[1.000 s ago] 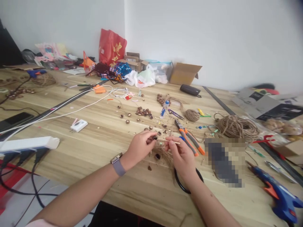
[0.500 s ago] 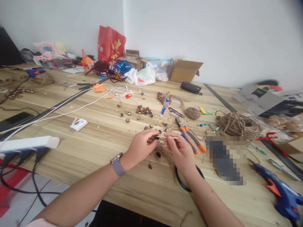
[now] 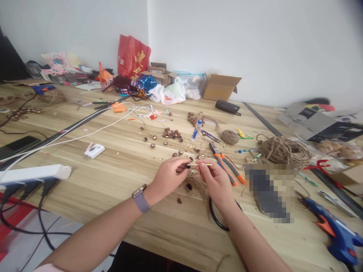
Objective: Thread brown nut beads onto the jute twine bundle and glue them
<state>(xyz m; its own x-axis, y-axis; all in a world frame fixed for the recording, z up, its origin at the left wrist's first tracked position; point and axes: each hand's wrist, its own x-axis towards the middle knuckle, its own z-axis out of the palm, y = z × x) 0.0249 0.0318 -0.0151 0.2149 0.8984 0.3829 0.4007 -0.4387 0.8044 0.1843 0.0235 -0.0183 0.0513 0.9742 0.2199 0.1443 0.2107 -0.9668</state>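
My left hand (image 3: 168,176) pinches a small dark brown bead (image 3: 187,166) over the wooden table (image 3: 119,177). My right hand (image 3: 216,180) is closed on a thin wooden stick (image 3: 206,164) whose tip points into the bead. Loose jute fibre (image 3: 198,184) hangs beneath both hands. Another bead (image 3: 188,186) lies on the table just below them. A black ring (image 3: 221,223) sits under my right wrist. A watch with a grey strap (image 3: 140,197) is on my left wrist.
Orange-handled pliers (image 3: 227,164) lie right of my hands, with jute coils (image 3: 283,150) and a blue glue gun (image 3: 334,230) further right. Scattered beads (image 3: 171,133), a glue bottle (image 3: 196,131), a white cable (image 3: 85,133), a power strip (image 3: 34,173), bags and boxes fill the rest.
My hands have closed in slightly, with the stick's tip brought nearer the bead. The view shifted a little; nothing else moved.
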